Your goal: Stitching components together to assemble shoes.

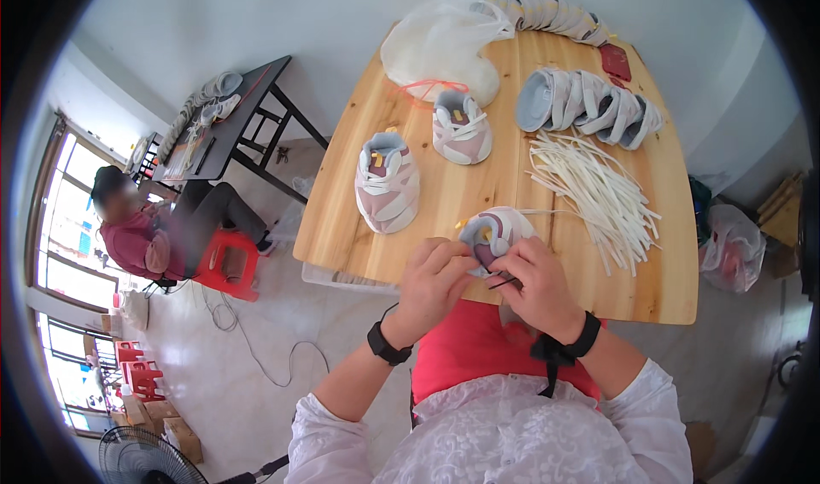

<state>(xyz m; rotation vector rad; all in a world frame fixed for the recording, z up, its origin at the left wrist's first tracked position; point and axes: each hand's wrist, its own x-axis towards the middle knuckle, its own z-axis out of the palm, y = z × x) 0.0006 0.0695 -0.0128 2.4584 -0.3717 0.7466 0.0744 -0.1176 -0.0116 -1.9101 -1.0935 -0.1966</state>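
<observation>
At the table's near edge, a small pink, white and grey shoe upper (510, 224) lies between my hands. My left hand (434, 283) pinches its left side, fingers closed. My right hand (540, 289) is closed over its near right side, with a thin dark tool (502, 284) sticking out from the fingers; its tip is hard to make out. A white lace trails from the upper toward a bundle of flat white laces (594, 193) on the right. Two laced uppers stand beyond: one on the left (389, 185), another farther off (461, 129).
A clear plastic bag (444, 44) rests on the wooden table (342, 236). Rows of nested uppers (589, 104) sit at the right and back, near a dark red flat object (615, 63). To the left, a person sits on a red stool (229, 264) beside a black table (239, 91). A fan (145, 458) stands lower left.
</observation>
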